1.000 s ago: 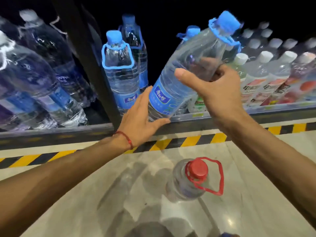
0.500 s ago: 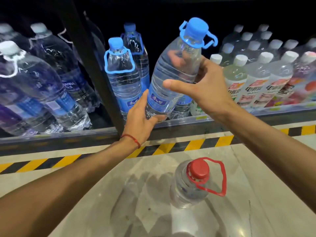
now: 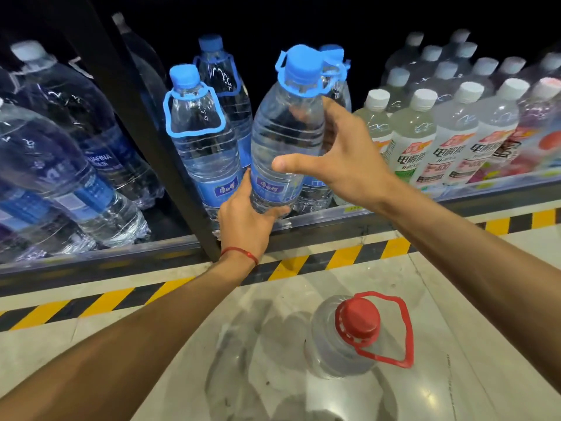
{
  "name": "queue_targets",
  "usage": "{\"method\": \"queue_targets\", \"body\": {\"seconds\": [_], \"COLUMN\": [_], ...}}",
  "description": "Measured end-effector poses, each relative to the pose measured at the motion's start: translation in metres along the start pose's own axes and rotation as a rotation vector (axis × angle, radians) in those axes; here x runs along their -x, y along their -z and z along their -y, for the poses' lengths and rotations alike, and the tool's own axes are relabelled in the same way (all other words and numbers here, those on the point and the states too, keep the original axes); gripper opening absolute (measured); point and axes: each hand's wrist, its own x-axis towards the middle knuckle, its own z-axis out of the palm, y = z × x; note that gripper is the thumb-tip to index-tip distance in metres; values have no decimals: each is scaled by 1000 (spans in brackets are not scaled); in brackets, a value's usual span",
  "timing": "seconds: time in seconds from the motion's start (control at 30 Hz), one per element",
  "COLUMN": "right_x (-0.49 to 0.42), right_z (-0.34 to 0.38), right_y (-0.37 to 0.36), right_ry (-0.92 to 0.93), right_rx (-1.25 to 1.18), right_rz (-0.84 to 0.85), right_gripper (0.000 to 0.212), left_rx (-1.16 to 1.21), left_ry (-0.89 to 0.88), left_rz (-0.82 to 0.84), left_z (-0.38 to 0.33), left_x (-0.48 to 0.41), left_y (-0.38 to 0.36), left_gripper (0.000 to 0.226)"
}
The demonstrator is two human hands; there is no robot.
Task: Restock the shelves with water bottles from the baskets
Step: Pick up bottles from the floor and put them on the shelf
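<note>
Clear plastic water bottle with blue cap [image 3: 287, 132], near upright at black shelf lip [image 3: 379, 223], fingers of left hand [image 3: 246, 221] clasping its base, fingers of right hand [image 3: 346, 165] wrapped round its shoulder; risk: base may snag the lip and topple the neighbouring blue-looped bottle [image 3: 200, 141].

A: Where does the light fall?
B: From above. The pale floor [image 3: 145, 344] is bright, with a glare spot at lower right and soft grey shadows beside the red-capped bottle [image 3: 340, 341].
A: And sharpness?
B: The shelf [image 3: 91, 262] recess is black; the left-edge bottles [image 3: 45, 177] are blurred and bowed by wide-angle distortion — the centre is crisp.
</note>
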Motion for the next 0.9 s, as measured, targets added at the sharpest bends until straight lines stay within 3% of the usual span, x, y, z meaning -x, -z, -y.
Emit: {"method": "queue_targets", "body": {"seconds": [0.2, 0.43, 0.6, 0.77, 0.9], "right_x": [3, 7, 9, 6, 4], "right_z": [-17, -21, -16, -18, -16], "right_y": [-11, -19, -17, -15, -27], "right_ry": [40, 49, 74, 59, 78], "right_rx": [23, 177, 272, 279, 303], "right_rz": [-9, -98, -103, -149, -173], "right_gripper": [84, 92, 86, 73, 79], "left_rx": [-72, -25, 85, 239, 278], "left_ry": [60, 92, 124, 183, 233], "left_rz": [-74, -63, -47, -188, -267], "left_z": [14, 22, 25, 12, 13], "left_x": [5, 7, 12, 30, 27], "left_y": [-9, -15, -15, -24, -27], "left_gripper": [72, 77, 87, 85, 79]}}
